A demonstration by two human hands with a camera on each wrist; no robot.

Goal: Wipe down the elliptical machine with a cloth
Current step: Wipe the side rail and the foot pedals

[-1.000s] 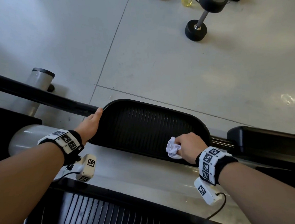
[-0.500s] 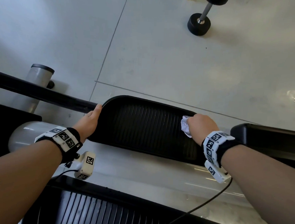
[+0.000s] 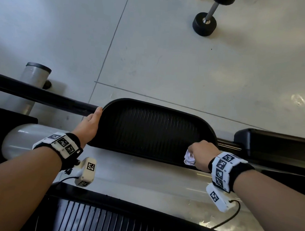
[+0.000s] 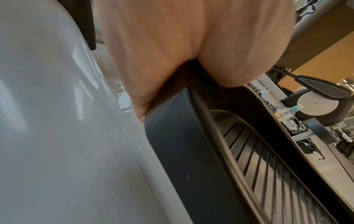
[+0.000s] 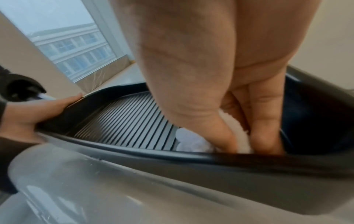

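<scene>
The elliptical's black ribbed foot pedal [image 3: 152, 131] lies across the middle of the head view. My left hand [image 3: 88, 124] grips the pedal's left rim, thumb along the edge; the left wrist view shows the palm [image 4: 172, 53] wrapped over the rim [image 4: 176, 136]. My right hand [image 3: 203, 155] holds a bunched white cloth [image 3: 189, 158] and presses it into the pedal's near right corner. In the right wrist view the cloth [image 5: 193, 142] is squeezed between thumb and fingers [image 5: 264, 121] on the ribbed surface [image 5: 124, 121].
A silver machine housing [image 3: 145, 181] runs below the pedal, with a second ribbed pedal [image 3: 91, 219] nearer me. A black rail [image 3: 35, 94] extends left; a black cover [image 3: 272, 143] sits right. A dumbbell [image 3: 204, 24] and a grey post [image 3: 34, 80] stand on the floor.
My right hand has swept the cloth from the pedal's far right edge back toward its near right corner. The left hand has kept its grip on the left rim.
</scene>
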